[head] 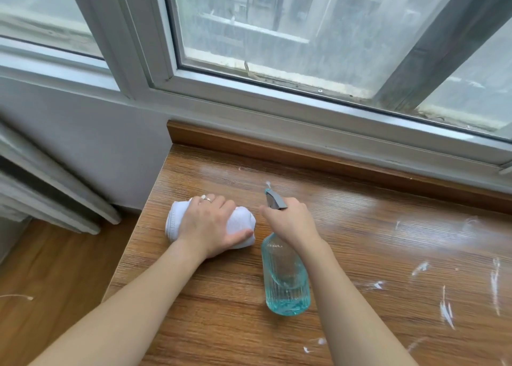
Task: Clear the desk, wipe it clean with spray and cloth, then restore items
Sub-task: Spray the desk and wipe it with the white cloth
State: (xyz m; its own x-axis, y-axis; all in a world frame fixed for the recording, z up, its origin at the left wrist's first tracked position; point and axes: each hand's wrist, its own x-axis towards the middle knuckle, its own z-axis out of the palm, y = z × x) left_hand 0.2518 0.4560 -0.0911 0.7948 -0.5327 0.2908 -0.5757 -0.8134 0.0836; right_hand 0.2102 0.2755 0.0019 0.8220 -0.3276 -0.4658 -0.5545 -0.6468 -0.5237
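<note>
On the wood-grain tabletop point(346, 243), the left hand point(212, 224) grips a rolled white cloth point(177, 219) at 9 o'clock of the ribbed teal glass spray bottle point(285, 279) held by the right hand point(293, 223).

The right hand point(291, 221) covers the spray bottle point(285, 277) at its neck and trigger, so the finger on the trigger cannot be made out. The left hand point(210, 224) hides the middle of the white cloth point(177, 219). The tabletop point(360, 241) is cut off at the right and bottom edges. Buildings behind the window point(277, 27) are blurred.
</note>
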